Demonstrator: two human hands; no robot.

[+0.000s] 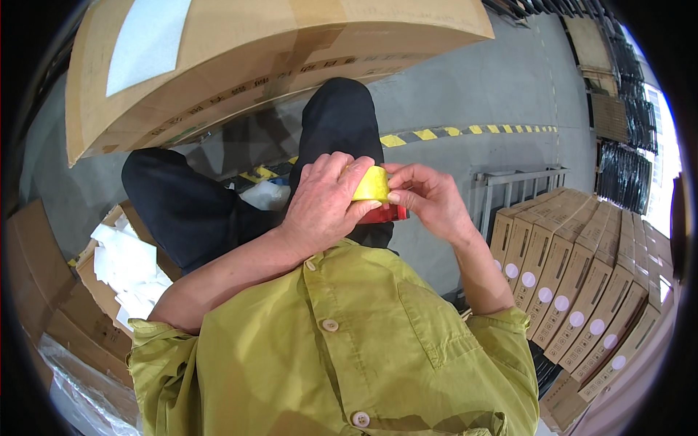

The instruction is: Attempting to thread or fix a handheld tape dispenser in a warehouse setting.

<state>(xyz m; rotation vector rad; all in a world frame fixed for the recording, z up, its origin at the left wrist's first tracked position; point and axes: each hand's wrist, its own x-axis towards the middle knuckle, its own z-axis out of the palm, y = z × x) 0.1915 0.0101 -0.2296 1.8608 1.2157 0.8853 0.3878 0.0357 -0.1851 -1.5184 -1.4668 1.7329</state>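
Note:
Above my lap, my left hand (327, 192) wraps over the left side of a yellow tape roll (372, 184), fingers on top and thumb below. At the roll's right edge, my right hand (429, 198) pinches with thumb and forefinger. Right under the roll shows a red object (389, 214), mostly covered by the hands and the roll. Its kind cannot be made out. Whether a loose tape end lies in the right pinch is too small to tell.
A large cardboard box (276, 54) stands in front of my knees, with a white foam sheet (149, 43) on top. An open carton of white foam pieces (123, 265) is at left. Many flat cartons (567, 269) stand in a row at right, near a grey metal rail (520, 178).

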